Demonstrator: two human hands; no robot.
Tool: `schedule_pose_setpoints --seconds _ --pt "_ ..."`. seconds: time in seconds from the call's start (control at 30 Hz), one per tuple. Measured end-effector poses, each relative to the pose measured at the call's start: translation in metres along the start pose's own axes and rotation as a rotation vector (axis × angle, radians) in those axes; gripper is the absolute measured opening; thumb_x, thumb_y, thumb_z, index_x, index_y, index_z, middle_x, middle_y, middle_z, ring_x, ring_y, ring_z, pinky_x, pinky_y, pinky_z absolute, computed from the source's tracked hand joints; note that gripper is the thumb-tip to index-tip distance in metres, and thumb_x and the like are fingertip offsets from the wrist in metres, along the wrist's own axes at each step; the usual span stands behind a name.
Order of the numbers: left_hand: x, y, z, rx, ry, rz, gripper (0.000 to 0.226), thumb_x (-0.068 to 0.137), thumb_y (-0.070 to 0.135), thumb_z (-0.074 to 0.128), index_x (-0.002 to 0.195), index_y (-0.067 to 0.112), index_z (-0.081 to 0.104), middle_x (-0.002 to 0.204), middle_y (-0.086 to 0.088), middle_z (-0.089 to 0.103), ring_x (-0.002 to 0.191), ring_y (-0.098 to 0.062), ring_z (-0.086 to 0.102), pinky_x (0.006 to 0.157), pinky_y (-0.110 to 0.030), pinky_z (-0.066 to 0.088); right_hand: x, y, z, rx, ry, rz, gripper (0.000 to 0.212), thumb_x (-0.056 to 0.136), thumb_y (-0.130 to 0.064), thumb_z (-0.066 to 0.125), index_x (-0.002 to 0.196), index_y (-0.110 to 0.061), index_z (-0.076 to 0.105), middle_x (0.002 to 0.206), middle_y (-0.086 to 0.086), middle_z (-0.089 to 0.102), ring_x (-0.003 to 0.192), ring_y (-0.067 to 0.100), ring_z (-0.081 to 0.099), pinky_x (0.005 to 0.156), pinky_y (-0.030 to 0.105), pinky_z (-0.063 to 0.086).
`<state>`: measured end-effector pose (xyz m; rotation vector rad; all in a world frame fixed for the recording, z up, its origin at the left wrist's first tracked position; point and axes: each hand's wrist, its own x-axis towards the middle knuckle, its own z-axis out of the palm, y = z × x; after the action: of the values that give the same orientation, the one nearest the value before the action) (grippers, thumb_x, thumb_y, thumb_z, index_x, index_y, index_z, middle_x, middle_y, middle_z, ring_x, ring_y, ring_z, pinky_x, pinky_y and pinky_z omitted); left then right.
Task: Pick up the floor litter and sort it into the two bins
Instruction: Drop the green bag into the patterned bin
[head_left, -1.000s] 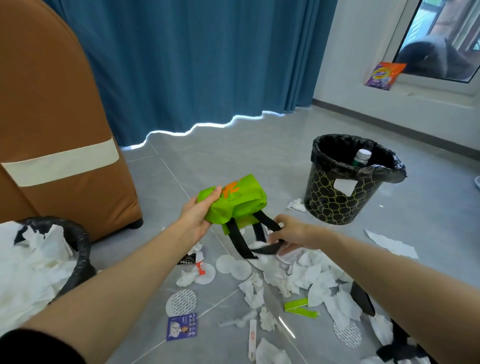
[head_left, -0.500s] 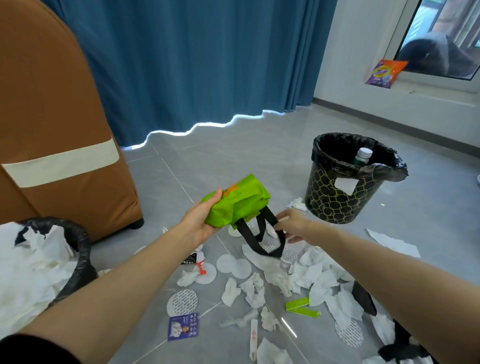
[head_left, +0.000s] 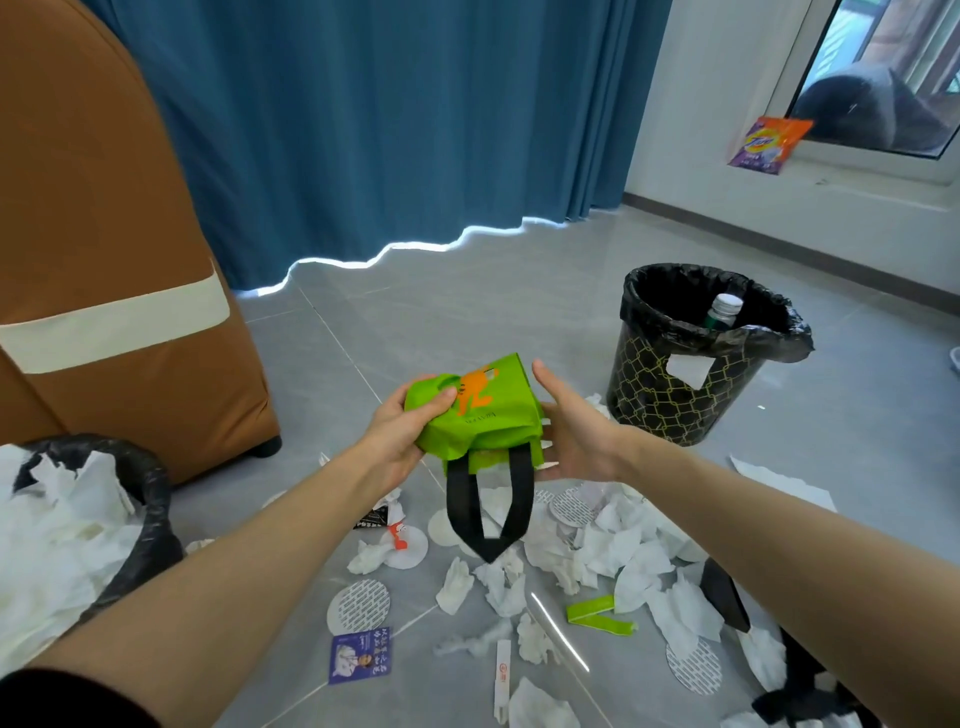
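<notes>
A crumpled green bag (head_left: 483, 415) with an orange print and black strap handles (head_left: 488, 509) hangs in the air in front of me. My left hand (head_left: 400, 431) grips its left side, thumb pressed into the fabric. Against the bag's right side my right hand (head_left: 571, 431) lies with fingers straight. A patterned black bin (head_left: 670, 395) with a black liner stands at the right, a bottle (head_left: 724, 310) inside. A second black-lined bin (head_left: 140, 499), heaped with white tissue, is at the lower left. Crumpled tissues (head_left: 613, 556), round paper discs (head_left: 358, 605) and cards lie on the floor below.
A brown armchair (head_left: 104, 260) stands at the left behind the tissue bin. Blue curtains (head_left: 389, 130) hang at the back. A detergent packet (head_left: 769, 143) lies on the window sill. A green strip (head_left: 597, 613) and a blue card (head_left: 361, 654) lie on the grey tiles.
My right hand has let go of the black handles and moved up against the bag's right side. The bag rose a little and the handles now dangle free.
</notes>
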<state>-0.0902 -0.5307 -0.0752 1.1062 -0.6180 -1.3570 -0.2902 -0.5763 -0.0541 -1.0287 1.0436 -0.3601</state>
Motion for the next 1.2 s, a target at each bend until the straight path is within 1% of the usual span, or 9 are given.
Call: schedule_pose_setpoints --seconds 0.13,0.2,0.3,0.47,0.57,0.73,0.87,1.03,1.2 --pt "-0.003 -0.001 0.007 0.136 0.088 0.116 0.036 0.079 0.008 0.071 0.106 0.024 0.055 0.097 -0.001 0.063 0.082 -0.016 0.064 0.056 -0.023 0.057 -0.005 -0.010 0.007 -0.037 -0.017 -0.011 0.052 0.082 -0.059 0.055 0.118 -0.021 0.060 0.115 0.003 0.065 0.100 0.020 0.064 0.083 0.036 0.054" --pt "-0.002 -0.004 0.015 0.174 0.095 0.155 0.038 0.076 0.008 0.074 0.103 0.026 0.055 0.101 -0.004 0.063 0.087 -0.021 0.064 0.063 -0.029 0.058 -0.005 -0.011 0.008 -0.088 0.000 -0.032 0.038 0.085 -0.042 0.062 0.118 -0.020 0.060 0.114 0.001 0.066 0.095 0.014 0.065 0.072 0.029 0.056" --pt "0.000 -0.004 0.034 0.241 0.085 0.212 0.039 0.073 0.009 0.077 0.095 0.033 0.055 0.108 -0.006 0.061 0.094 -0.023 0.063 0.081 -0.039 0.056 -0.005 -0.016 -0.002 -0.001 0.097 -0.084 0.041 0.086 -0.024 0.067 0.124 -0.015 0.055 0.120 0.006 0.065 0.100 0.016 0.065 0.064 0.027 0.059" --pt "0.003 0.007 0.078 0.276 -0.014 0.151 0.039 0.089 0.023 0.063 0.124 0.032 0.049 0.131 0.005 0.049 0.105 -0.011 0.052 0.093 -0.044 0.047 -0.020 -0.037 -0.031 0.102 0.353 -0.244 0.043 0.086 -0.008 0.065 0.124 -0.012 0.046 0.125 0.008 0.059 0.088 0.017 0.063 0.054 0.027 0.057" --pt "0.013 0.016 0.105 0.251 -0.032 0.095 0.045 0.094 0.027 0.054 0.137 0.028 0.042 0.141 0.002 0.040 0.122 -0.015 0.041 0.102 -0.045 0.040 -0.035 -0.061 -0.064 0.215 0.518 -0.433 0.046 0.085 -0.003 0.065 0.123 -0.015 0.043 0.126 0.008 0.056 0.100 0.025 0.061 0.072 0.036 0.054" --pt "0.023 0.019 0.141 0.244 -0.110 0.081 0.040 0.095 0.026 0.051 0.135 0.026 0.045 0.124 0.006 0.047 0.115 -0.013 0.042 0.101 -0.041 0.041 -0.050 -0.091 -0.106 0.197 0.752 -0.657 0.052 0.085 -0.002 0.065 0.129 -0.014 0.040 0.115 0.006 0.055 0.102 0.022 0.056 0.081 0.034 0.050" --pt "0.040 0.015 0.170 0.215 -0.148 0.083 0.036 0.096 0.025 0.050 0.132 0.027 0.048 0.124 0.008 0.048 0.115 -0.015 0.048 0.100 -0.038 0.043 -0.038 -0.093 -0.144 0.053 0.996 -0.769 0.053 0.083 -0.010 0.069 0.127 -0.019 0.040 0.119 0.003 0.055 0.113 0.024 0.054 0.098 0.038 0.045" --pt "0.061 0.012 0.190 0.193 -0.161 0.093 0.027 0.096 0.026 0.049 0.123 0.028 0.054 0.131 0.005 0.051 0.112 -0.016 0.053 0.092 -0.033 0.045 -0.016 -0.090 -0.181 -0.075 1.208 -0.796 0.054 0.087 -0.014 0.064 0.132 -0.026 0.037 0.132 0.007 0.047 0.123 0.027 0.043 0.106 0.046 0.036" --pt "0.087 -0.003 0.195 0.174 -0.156 0.082 0.026 0.096 0.025 0.049 0.122 0.027 0.055 0.134 0.004 0.051 0.114 -0.016 0.055 0.092 -0.033 0.046 0.007 -0.087 -0.215 -0.364 1.253 -0.584 0.064 0.092 -0.013 0.056 0.144 -0.029 0.022 0.144 0.010 0.033 0.134 0.032 0.026 0.110 0.045 0.024"
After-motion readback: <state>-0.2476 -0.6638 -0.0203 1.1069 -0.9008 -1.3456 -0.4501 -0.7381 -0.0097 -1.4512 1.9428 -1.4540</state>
